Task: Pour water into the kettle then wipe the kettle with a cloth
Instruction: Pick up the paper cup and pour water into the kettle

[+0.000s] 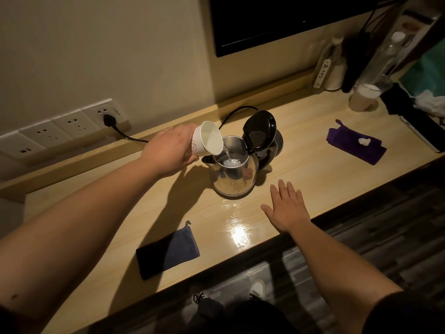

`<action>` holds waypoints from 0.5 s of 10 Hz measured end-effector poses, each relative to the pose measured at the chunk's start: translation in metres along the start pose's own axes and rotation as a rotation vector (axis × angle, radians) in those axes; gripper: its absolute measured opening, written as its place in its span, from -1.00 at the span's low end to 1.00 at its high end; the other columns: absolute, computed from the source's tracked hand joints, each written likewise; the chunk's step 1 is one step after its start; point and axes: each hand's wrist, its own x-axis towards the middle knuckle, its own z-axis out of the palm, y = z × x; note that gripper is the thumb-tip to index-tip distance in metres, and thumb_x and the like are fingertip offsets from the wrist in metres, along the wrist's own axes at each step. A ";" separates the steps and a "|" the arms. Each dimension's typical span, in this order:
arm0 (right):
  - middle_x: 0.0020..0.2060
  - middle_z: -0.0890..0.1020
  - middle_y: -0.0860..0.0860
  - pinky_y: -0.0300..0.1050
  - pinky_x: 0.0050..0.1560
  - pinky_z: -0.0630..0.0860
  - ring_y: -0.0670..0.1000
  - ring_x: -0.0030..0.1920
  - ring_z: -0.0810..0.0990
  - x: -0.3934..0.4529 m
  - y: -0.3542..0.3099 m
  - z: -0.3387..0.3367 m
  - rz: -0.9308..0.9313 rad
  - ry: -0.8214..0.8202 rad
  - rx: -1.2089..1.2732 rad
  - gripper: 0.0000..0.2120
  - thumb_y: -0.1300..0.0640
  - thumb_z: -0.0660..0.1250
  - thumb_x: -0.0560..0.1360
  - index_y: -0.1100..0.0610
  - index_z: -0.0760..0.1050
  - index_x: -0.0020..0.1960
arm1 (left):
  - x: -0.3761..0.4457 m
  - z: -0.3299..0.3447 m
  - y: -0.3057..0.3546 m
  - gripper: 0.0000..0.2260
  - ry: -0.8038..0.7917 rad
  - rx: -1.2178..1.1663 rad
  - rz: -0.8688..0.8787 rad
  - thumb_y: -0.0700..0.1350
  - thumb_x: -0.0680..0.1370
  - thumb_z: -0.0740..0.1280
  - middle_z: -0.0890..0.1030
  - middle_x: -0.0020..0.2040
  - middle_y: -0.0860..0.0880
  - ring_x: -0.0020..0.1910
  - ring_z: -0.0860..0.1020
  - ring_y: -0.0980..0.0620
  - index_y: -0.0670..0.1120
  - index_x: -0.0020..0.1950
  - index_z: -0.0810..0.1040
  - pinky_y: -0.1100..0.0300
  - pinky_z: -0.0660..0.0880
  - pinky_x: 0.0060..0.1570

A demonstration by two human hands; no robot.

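Observation:
A steel kettle stands mid-counter with its black lid flipped up. My left hand grips a white paper cup, tilted over the kettle's mouth, and a thin stream of water runs from the cup into the kettle. My right hand lies flat on the counter, fingers spread, just right of and nearer than the kettle, holding nothing. A dark blue cloth lies folded near the front edge to the left. A purple cloth lies to the right with a small white wad on it.
The kettle's black cord runs left to a wall socket. Bottles, a plastic cup and dark items crowd the back right corner. A dark screen hangs on the wall above. The wooden counter drops off to floor in front.

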 end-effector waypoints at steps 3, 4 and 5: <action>0.58 -0.20 0.13 0.22 0.52 -0.15 0.20 0.56 -0.26 0.000 0.001 0.000 -0.004 0.002 0.006 -0.28 -0.32 -0.17 0.59 0.05 -0.21 0.60 | 0.002 -0.002 0.001 -0.41 -0.035 0.027 0.002 0.03 0.40 0.50 0.54 0.19 -0.10 0.09 0.50 -0.14 -0.05 0.35 0.34 0.04 0.39 0.06; 0.58 -0.20 0.14 0.22 0.52 -0.16 0.19 0.56 -0.26 0.001 0.001 0.000 -0.005 0.000 0.015 -0.28 -0.32 -0.17 0.59 0.05 -0.21 0.60 | 0.003 -0.004 0.003 -0.43 -0.024 0.021 0.015 0.01 0.40 0.51 0.55 0.17 -0.11 0.07 0.50 -0.15 -0.05 0.32 0.37 0.03 0.39 0.05; 0.58 -0.20 0.13 0.21 0.52 -0.16 0.19 0.56 -0.26 0.002 0.001 0.001 -0.007 0.001 0.017 -0.29 -0.32 -0.18 0.59 0.05 -0.21 0.60 | 0.005 -0.007 0.004 -0.48 -0.017 0.029 0.021 -0.01 0.39 0.51 0.57 0.13 -0.10 0.03 0.51 -0.16 -0.04 0.27 0.40 0.04 0.38 0.02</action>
